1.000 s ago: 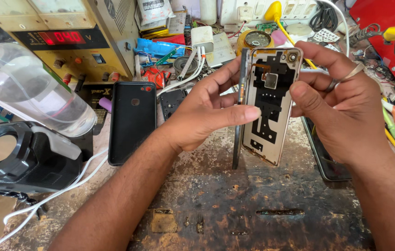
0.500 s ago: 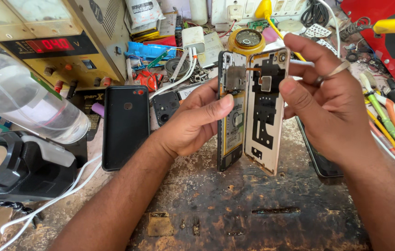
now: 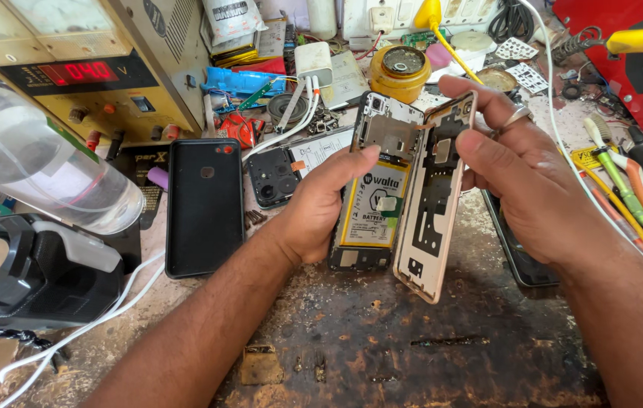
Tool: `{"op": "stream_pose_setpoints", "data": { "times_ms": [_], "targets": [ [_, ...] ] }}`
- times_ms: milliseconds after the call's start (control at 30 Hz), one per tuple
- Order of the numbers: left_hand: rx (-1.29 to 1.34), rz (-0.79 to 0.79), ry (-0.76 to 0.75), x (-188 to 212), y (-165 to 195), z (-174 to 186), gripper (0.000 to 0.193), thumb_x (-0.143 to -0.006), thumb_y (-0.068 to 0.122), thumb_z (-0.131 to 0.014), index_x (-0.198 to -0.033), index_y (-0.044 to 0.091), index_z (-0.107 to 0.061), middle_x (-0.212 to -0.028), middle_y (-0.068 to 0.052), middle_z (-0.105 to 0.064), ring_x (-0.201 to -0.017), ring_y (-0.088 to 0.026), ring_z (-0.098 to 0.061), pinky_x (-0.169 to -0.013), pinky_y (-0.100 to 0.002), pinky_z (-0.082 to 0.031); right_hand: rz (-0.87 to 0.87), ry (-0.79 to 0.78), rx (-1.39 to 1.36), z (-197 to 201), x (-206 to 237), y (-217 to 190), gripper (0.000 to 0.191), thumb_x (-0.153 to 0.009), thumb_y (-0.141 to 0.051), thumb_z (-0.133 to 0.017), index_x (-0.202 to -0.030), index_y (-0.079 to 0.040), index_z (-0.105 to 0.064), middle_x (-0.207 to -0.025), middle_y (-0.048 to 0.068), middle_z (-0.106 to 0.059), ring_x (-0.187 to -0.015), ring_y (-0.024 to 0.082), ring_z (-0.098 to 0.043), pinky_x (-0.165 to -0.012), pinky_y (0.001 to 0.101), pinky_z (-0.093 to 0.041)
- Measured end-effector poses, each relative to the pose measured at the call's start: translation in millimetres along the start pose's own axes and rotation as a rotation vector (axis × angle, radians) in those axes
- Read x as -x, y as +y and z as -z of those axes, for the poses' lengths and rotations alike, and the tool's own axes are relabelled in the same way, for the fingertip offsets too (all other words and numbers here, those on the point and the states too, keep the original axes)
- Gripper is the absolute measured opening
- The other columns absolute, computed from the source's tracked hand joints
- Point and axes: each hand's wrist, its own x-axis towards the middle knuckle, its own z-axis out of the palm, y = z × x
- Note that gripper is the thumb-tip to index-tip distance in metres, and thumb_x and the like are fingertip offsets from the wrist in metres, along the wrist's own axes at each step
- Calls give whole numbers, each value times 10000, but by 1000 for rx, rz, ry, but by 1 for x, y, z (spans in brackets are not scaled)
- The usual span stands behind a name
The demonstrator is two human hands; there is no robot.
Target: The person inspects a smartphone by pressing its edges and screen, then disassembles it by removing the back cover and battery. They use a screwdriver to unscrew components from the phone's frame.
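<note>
Now the gold back frame (image 3: 436, 198) has swung wide open from the phone body (image 3: 373, 195), baring its battery. My left hand (image 3: 320, 208) grips the body, my right hand (image 3: 527, 185) grips the frame, both above the table (image 3: 412, 355).

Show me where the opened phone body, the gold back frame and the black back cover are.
opened phone body (image 3: 373, 208): head view, on its battery.
gold back frame (image 3: 436, 204): head view, inner face.
black back cover (image 3: 204, 208): head view, its middle.
</note>
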Motion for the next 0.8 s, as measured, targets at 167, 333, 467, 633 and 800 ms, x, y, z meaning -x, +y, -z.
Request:
{"op": "stream_pose_setpoints", "data": {
  "times_ms": [167, 333, 467, 633, 800],
  "targets": [
    [-227, -80, 52, 1, -5, -10, 388, -936, 142, -676, -1294, 34, -575, -1119, -92, -704, -983, -201, -703, -891, -427, -598, 37, -48, -93, 2, 3, -3, 603, -1084, -206, -553, -1663, -121, -409, -1058, 36, -576, -885, 73, -508, -820, 263, -451],
    [-148, -151, 87, -1, -7, -12, 408, -913, 69, -640, -1313, 52, -556, -1148, -103, -700, -1000, -213, -711, -904, -439, -612, 167, 10, 30, -2, 4, -8, 608, -1022, -55, -557, -1594, -75, -351, -1281, 39, -637, -1114, 74, -606, -918, 249, -524],
    [-104, -170, 96, -3, -11, -12, 425, -922, 49, -621, -1341, 29, -549, -1154, -120, -699, -1005, -224, -706, -907, -432, -599, 210, -2, 138, -9, 1, -8, 663, -1004, 32, -616, -1600, -86, -349, -1225, 80, -670, -1075, 90, -655, -884, 248, -559],
    [-186, -205, 135, -5, -16, -17, 482, -907, 34, -590, -1384, 48, -530, -1186, -99, -678, -1064, -195, -668, -958, -412, -563, 160, 140, 321, -14, -1, -6, 613, -954, 36, -630, -1529, -64, -443, -1272, 78, -693, -1067, 75, -664, -850, 229, -552],
    [-294, -293, 111, -5, -20, -34, 588, -920, 13, -569, -1489, 79, -436, -1269, -77, -640, -1142, -153, -618, -1022, -363, -510, 139, 234, 365, -18, -1, -9, 562, -949, 5, -653, -1487, -57, -500, -1221, 60, -729, -992, 66, -681, -804, 215, -563]
  ]
}}
